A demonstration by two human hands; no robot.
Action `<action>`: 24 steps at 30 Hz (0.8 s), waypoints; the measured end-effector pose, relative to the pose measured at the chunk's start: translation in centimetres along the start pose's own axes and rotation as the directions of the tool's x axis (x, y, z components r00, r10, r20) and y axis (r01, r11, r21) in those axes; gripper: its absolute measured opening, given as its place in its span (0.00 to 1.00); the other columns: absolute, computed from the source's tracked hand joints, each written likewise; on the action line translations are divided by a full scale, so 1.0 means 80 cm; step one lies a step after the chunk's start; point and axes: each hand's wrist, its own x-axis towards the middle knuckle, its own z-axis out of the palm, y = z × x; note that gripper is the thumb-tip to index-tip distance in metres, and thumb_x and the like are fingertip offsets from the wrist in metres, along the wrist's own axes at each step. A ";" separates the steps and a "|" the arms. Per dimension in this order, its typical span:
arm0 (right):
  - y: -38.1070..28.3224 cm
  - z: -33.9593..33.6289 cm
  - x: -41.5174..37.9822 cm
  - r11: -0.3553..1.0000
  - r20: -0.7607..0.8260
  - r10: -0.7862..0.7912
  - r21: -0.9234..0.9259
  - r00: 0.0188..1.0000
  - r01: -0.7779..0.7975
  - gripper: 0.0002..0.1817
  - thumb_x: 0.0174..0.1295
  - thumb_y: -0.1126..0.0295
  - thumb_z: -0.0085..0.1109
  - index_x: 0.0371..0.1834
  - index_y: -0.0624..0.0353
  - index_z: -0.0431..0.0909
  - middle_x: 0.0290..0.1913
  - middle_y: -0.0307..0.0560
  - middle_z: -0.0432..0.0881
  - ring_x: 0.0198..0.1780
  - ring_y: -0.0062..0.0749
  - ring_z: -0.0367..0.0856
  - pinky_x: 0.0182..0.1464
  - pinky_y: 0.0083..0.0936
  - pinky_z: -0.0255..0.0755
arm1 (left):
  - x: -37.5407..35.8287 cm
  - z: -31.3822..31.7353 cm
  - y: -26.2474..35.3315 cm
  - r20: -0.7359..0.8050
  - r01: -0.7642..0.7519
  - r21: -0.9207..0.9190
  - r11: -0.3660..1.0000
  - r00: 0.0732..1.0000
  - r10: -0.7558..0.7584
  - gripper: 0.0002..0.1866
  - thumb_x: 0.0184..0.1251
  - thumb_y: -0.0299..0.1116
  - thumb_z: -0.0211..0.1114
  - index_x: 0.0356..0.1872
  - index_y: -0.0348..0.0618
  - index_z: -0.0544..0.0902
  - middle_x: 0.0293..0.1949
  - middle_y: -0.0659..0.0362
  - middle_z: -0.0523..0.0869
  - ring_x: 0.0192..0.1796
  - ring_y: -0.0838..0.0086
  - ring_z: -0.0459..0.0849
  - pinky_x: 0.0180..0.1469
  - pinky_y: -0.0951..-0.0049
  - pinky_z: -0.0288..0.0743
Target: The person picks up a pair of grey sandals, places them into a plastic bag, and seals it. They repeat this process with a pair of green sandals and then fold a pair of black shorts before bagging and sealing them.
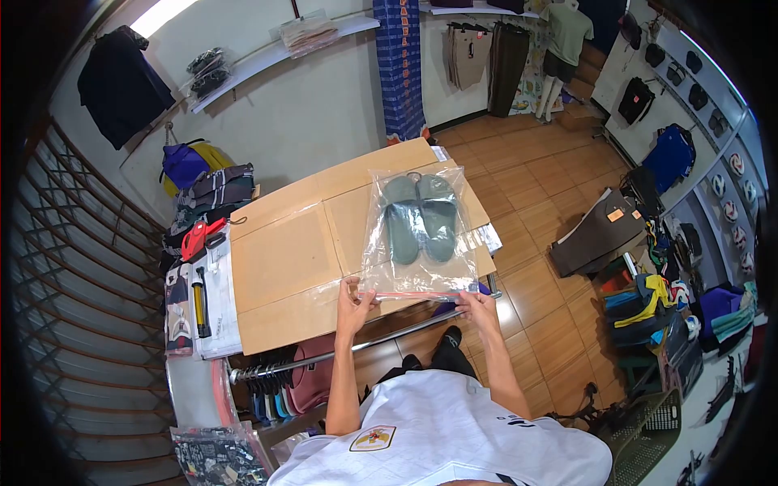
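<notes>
A clear plastic zip bag lies over the right part of a flattened cardboard sheet, its red-edged opening toward me. Inside it sits a pair of green slide sandals, side by side with the toe ends apart from my hands. My left hand pinches the near left corner of the bag. At the near right corner, my right hand grips the same edge between thumb and fingers. The edge is stretched straight between both hands.
Left of the cardboard are a red tool and a yellow-black pump. Below the table edge runs a metal rail with hanging clothes. Folded clothes are piled at right, near a plastic basket. A mannequin stands at the back.
</notes>
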 end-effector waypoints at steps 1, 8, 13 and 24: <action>0.000 0.003 -0.001 1.000 0.003 0.007 0.013 1.000 -0.007 0.12 0.72 0.61 0.69 0.44 0.60 0.85 0.38 0.44 0.90 0.34 0.25 0.88 0.34 0.22 0.78 | -0.001 0.001 -0.002 -0.008 -0.009 0.018 1.000 1.000 0.009 0.23 0.74 0.27 0.70 0.62 0.39 0.67 0.39 0.53 0.88 0.35 0.73 0.90 0.34 0.76 0.85; 0.022 -0.001 0.014 0.992 0.024 -0.125 -0.020 0.992 0.126 0.12 0.72 0.62 0.69 0.43 0.60 0.86 0.37 0.44 0.90 0.34 0.24 0.88 0.31 0.22 0.77 | -0.003 0.001 -0.003 -0.019 -0.040 0.117 0.992 0.999 0.042 0.26 0.72 0.28 0.71 0.65 0.42 0.67 0.38 0.55 0.88 0.35 0.78 0.87 0.33 0.79 0.82; 0.017 0.004 0.009 0.997 0.010 -0.069 0.046 0.998 0.069 0.13 0.71 0.61 0.69 0.44 0.61 0.86 0.37 0.44 0.90 0.33 0.25 0.88 0.32 0.21 0.77 | -0.008 0.010 0.009 -0.024 -0.060 0.074 0.995 0.998 0.062 0.29 0.73 0.29 0.72 0.69 0.44 0.68 0.36 0.56 0.88 0.34 0.79 0.85 0.34 0.78 0.82; 0.028 0.025 0.011 0.989 -0.004 -0.146 -0.008 0.989 0.146 0.14 0.73 0.59 0.69 0.43 0.60 0.85 0.35 0.43 0.89 0.31 0.23 0.86 0.30 0.22 0.76 | -0.009 0.017 0.004 0.011 -0.102 0.150 0.983 0.995 0.101 0.24 0.71 0.28 0.71 0.66 0.43 0.78 0.28 0.62 0.86 0.27 0.84 0.79 0.28 0.79 0.72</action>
